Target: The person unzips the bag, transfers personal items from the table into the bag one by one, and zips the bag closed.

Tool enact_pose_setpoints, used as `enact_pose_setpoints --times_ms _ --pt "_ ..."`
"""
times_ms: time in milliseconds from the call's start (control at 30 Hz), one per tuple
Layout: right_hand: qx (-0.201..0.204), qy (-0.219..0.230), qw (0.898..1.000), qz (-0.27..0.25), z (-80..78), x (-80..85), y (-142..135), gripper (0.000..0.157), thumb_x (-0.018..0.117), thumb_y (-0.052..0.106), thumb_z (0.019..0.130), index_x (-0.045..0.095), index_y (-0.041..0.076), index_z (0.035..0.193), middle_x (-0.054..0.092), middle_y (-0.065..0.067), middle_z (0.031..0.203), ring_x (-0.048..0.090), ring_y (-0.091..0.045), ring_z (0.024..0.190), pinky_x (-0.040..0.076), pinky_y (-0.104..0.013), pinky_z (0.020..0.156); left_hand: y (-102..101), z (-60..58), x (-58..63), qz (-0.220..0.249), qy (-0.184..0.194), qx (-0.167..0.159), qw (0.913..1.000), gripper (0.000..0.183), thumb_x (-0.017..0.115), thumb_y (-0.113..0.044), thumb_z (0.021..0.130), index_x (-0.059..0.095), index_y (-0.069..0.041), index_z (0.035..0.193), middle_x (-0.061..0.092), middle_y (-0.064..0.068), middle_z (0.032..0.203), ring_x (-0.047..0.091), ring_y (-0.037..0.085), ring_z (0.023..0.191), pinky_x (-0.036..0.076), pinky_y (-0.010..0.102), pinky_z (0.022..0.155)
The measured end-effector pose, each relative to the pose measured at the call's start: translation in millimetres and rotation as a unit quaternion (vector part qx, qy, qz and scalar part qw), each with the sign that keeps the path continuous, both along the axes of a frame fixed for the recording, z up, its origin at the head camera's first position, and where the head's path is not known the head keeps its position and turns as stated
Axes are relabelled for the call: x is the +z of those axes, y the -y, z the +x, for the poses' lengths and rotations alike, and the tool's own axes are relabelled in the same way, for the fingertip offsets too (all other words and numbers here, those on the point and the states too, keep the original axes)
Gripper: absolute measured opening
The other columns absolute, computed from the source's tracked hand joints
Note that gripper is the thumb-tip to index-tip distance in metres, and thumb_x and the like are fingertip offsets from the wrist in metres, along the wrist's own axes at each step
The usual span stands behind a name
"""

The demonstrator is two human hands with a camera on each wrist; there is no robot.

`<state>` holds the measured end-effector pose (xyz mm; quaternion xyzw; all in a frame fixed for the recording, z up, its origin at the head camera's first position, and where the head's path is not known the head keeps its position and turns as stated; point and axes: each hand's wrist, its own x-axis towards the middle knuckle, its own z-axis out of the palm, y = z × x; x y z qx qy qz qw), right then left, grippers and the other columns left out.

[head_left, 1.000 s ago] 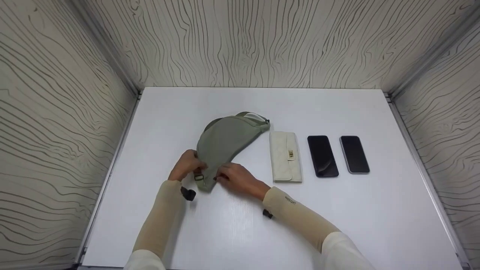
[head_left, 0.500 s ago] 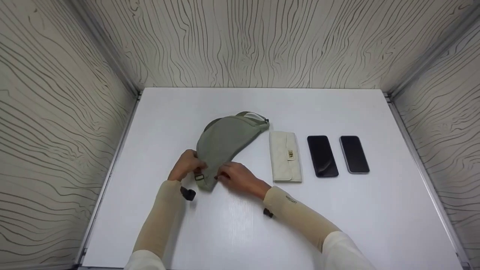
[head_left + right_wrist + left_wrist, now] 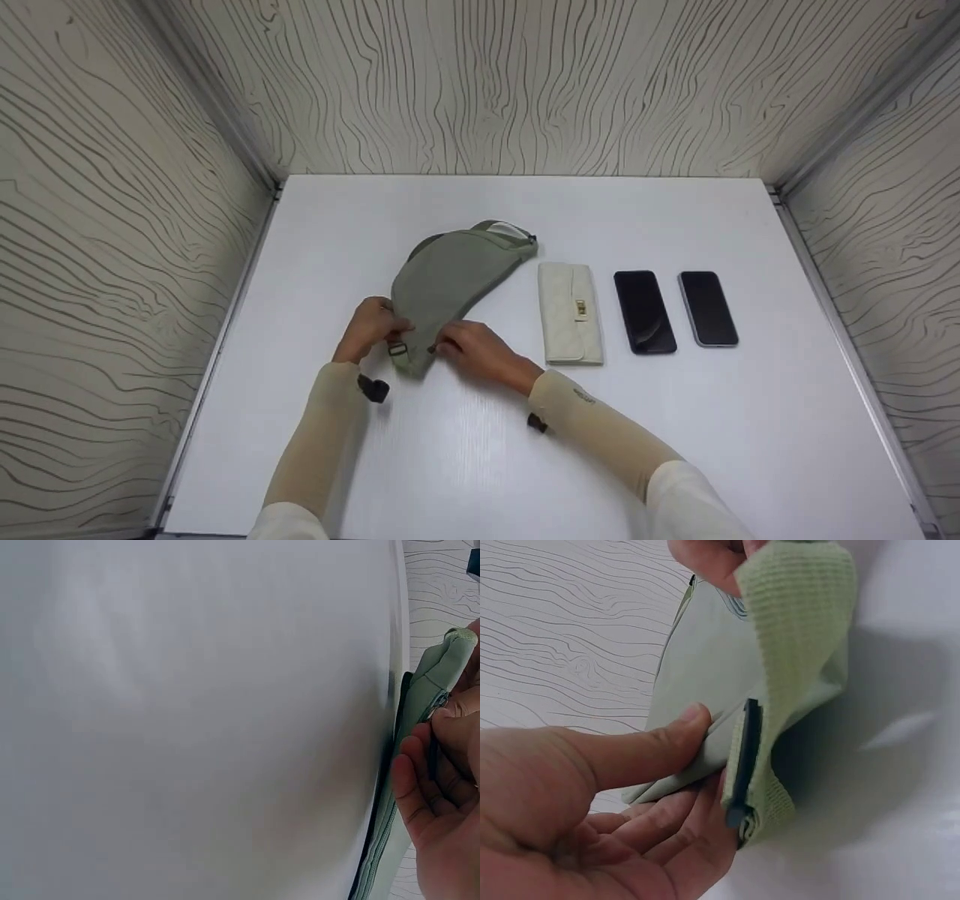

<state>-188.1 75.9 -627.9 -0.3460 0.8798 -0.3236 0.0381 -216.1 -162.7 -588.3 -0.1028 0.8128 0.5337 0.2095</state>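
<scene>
A green crescent-shaped sling bag (image 3: 457, 270) lies on the white table, its webbing strap looped behind the curved side. At its near end, my left hand (image 3: 373, 327) pinches the edge beside the strap's dark slider buckle (image 3: 745, 757); in the left wrist view the thumb lies on top of the fabric and the fingers underneath. My right hand (image 3: 480, 352) is at the bag's lower right edge. Seen from the right wrist, its thumb and forefinger pinch the zipper pull, whose dark tab (image 3: 433, 757) hangs across the fingers. The zipper (image 3: 382, 832) runs along this edge.
To the right of the bag lies a cream quilted wallet (image 3: 566, 322) with a gold clasp. Two dark-screened smartphones lie beyond it, a black phone (image 3: 646, 312) and a silver-edged phone (image 3: 709, 309). Wood-grain-patterned panels (image 3: 480, 90) enclose the table's back and sides.
Both hands and the near end of the bag have shifted slightly away from the person. The right hand keeps its pinch at the bag's edge. Wallet and phones stay in place.
</scene>
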Motion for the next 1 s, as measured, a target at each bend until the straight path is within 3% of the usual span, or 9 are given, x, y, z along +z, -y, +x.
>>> enact_pose_setpoints --times_ms 633,1000 --pt "-0.023 0.022 0.999 0.004 -8.4 5.1 -5.0 0.013 0.066 0.019 0.106 0.077 0.011 0.107 0.076 -0.005 0.102 0.072 -0.019 0.095 0.059 -0.038 0.086 -0.7 -3.1 -0.7 0.004 -0.002 -0.005 1.0000 0.027 0.076 -0.006 0.093 0.070 0.010 0.114 0.074 0.015 0.106 0.074 0.020 0.085 0.060 0.026 0.074" --pt "-0.044 0.055 0.997 0.030 -10.1 7.6 -4.1 0.017 0.064 0.022 0.107 0.076 0.010 0.105 0.075 -0.005 0.098 0.065 -0.016 0.086 0.055 -0.036 0.080 -1.6 -4.5 -2.0 -0.003 -0.001 -0.009 1.0000 0.032 0.074 -0.003 0.094 0.069 0.012 0.121 0.074 0.024 0.115 0.075 0.020 0.080 0.063 0.028 0.075"
